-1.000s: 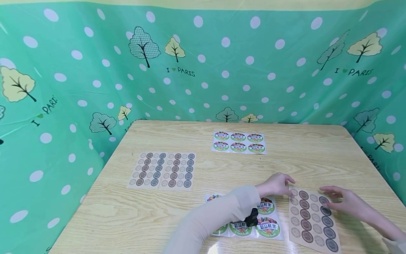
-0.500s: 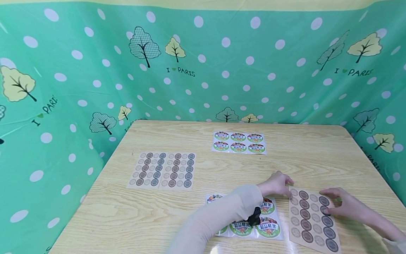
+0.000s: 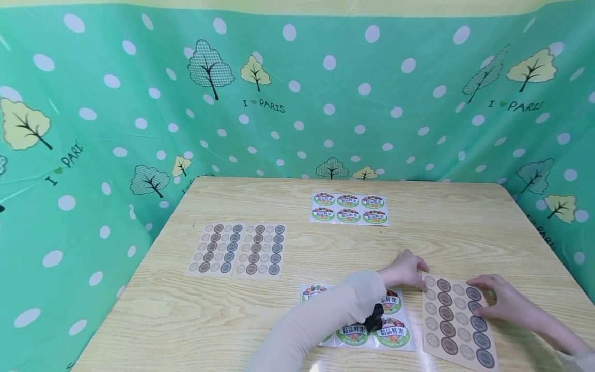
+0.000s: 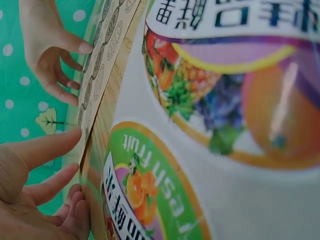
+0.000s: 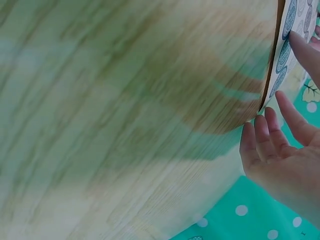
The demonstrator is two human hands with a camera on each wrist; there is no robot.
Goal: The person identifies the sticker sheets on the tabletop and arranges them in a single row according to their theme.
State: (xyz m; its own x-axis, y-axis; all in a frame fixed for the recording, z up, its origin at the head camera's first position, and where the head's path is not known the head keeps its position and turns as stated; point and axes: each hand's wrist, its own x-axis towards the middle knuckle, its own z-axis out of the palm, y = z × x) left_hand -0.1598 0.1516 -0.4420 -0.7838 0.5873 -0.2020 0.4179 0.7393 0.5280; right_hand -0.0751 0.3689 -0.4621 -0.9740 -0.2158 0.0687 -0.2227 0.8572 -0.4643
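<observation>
Kraft sticker sheet [image 3: 457, 320] is positioned on wood-grain table [image 3: 353, 253], near right. Far-left corner is touched by left hand [image 3: 405, 268], right edge by right hand [image 3: 505, 304]; fingers held apart, nothing clamped. Likely light, floppy, easily creased: best taken by opposite edges.

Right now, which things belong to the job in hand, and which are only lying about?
Likely in the job:
Left hand
Right hand
Tan round-sticker sheet between them

Apparently just lying about:
Leftmost tan sheet
Adjoining tan sheet
Far fruit-sticker sheet
Near fruit-sticker sheet
</observation>
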